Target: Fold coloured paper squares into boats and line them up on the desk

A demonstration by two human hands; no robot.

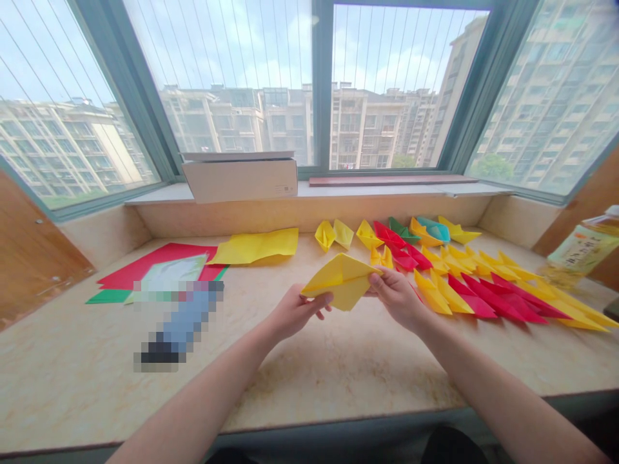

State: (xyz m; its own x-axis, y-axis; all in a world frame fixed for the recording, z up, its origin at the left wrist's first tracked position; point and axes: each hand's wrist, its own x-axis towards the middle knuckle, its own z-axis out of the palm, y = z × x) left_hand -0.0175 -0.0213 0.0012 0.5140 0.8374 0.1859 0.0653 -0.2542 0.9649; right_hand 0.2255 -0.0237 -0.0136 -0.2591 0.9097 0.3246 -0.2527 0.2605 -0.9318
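Note:
Held up over the stone counter is a folded piece of yellow paper, with creased flaps and a point at its left end. My left hand pinches its left corner, thumb on top. At the right corner, my right hand grips it between thumb and fingers. Beyond it stand two small yellow folded paper shapes. Close to my right hand lie rows of folded paper boats, among them yellow ones and red ones.
A flat yellow sheet lies back left beside red sheets and a green one. A blurred-out object is in front of them. A white box stands on the window ledge; a labelled bottle is at the far right.

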